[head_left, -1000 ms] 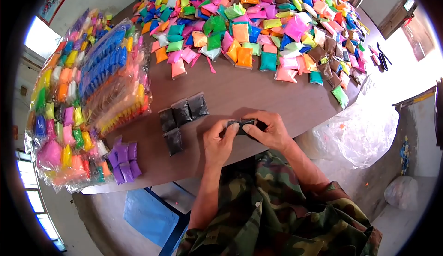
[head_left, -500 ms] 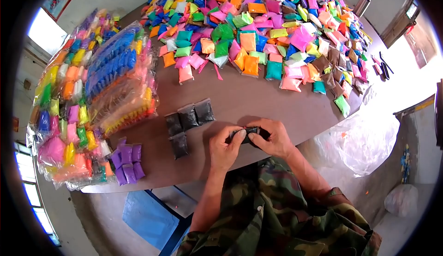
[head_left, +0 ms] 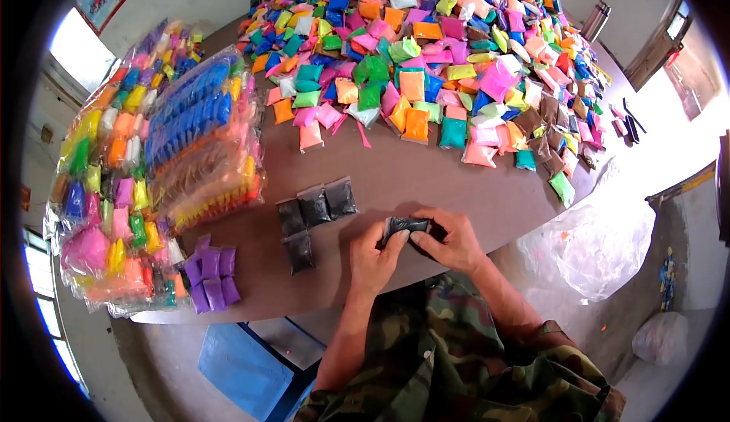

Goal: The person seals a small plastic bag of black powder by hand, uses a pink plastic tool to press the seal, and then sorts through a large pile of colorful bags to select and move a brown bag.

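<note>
Between my two hands, just above the table's near edge, is a small black packet (head_left: pixel 407 226) in clear film. My left hand (head_left: pixel 370 256) pinches its left end with thumb and fingers. The right end is gripped by my right hand (head_left: pixel 452 241), thumb on the front. Part of the packet is hidden by my fingers. To the left of my hands, several black packets (head_left: pixel 314 206) lie flat on the brown table (head_left: pixel 395 172), three in a row and one below. Further left sits a small stack of purple packets (head_left: pixel 211 274).
A large heap of mixed-colour packets (head_left: pixel 411 65) covers the table's far side. Big clear bags of sorted packets (head_left: pixel 190 133) are piled at left. A clear plastic bag (head_left: pixel 589 247) hangs by the right edge. A blue stool (head_left: pixel 245 365) stands below the table.
The black packet has been turned a little between my fingers, so more of its face shows. The whole view has shifted slightly downward. Both hands still hold the packet.
</note>
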### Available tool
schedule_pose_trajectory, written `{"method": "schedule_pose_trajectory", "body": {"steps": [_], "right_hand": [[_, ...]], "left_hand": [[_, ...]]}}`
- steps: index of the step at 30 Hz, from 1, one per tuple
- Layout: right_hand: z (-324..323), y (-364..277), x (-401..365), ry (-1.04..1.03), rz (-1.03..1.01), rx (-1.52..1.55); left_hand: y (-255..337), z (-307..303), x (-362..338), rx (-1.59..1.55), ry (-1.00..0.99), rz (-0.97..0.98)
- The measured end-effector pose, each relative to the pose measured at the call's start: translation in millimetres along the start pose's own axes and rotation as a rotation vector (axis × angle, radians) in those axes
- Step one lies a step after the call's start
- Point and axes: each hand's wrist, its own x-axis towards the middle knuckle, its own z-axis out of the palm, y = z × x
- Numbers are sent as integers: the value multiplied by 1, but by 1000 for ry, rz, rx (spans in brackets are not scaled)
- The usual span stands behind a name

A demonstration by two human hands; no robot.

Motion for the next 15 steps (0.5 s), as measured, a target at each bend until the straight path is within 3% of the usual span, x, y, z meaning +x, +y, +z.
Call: {"method": "schedule_pose_trajectory", "body": {"steps": [3,6,15], "right_hand": [[-2,0,-2,0,123,68],[0,11,-3,65,116,184],[2,13,-3,75,69,128]], "left_hand": [[1,0,0,-25,-31,-56],[6,4,0,-151,41,-34],[-11,0,0,-108,26,-51]]}}
